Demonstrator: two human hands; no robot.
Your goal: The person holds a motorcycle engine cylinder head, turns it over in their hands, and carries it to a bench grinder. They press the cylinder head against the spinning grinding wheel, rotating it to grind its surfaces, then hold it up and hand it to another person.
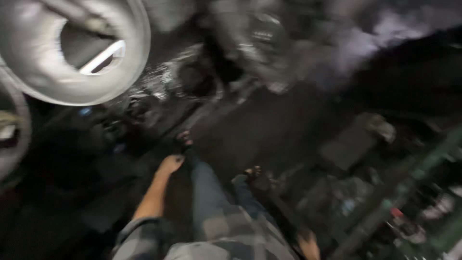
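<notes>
Dark blurred floor (269, 130); white drum (72, 48) upper-left; left hand (169, 164) empty.

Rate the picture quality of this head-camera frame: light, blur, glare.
Head view: dim overall, heavy motion blur smears everything; the big pale round rim at upper left is overexposed, with a bright streak inside; the left hand hangs empty over the dark floor; the right hand is barely visible at the bottom edge.

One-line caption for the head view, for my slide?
Blurred downward view: left hand hanging empty beside jeans, sandalled feet on dark floor, pale ring-shaped part upper left.
</notes>
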